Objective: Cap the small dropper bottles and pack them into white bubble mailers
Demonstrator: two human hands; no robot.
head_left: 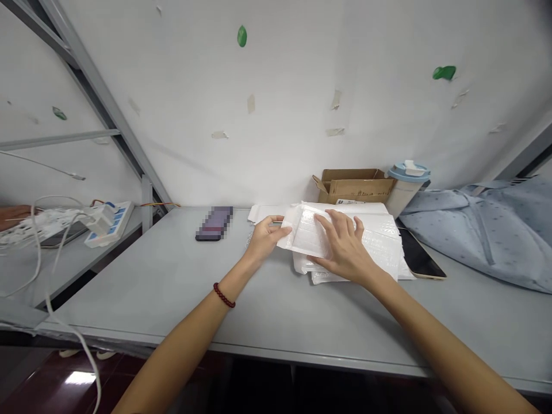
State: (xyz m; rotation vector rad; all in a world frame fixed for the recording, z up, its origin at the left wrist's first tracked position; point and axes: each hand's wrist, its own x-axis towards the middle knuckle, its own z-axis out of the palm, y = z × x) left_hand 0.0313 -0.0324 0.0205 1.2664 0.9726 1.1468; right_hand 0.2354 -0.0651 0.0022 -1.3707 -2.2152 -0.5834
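Note:
A stack of white bubble-wrap mailers (379, 241) lies on the grey table (181, 287). My left hand (265, 238) pinches the left edge of the top mailer (306, 233), thumb on top. My right hand (342, 247) lies flat on the same mailer with its fingers spread, pressing it down on the stack. A red bead bracelet (223, 295) sits on my left wrist.
A dark phone (214, 223) lies left of the stack, and a tablet (418, 259) peeks out on its right. Behind stand an open cardboard box (353, 185) and a blue-lidded cup (406, 187). Light blue cloth (483, 230) fills the right. A power strip (110, 221) with cables sits far left.

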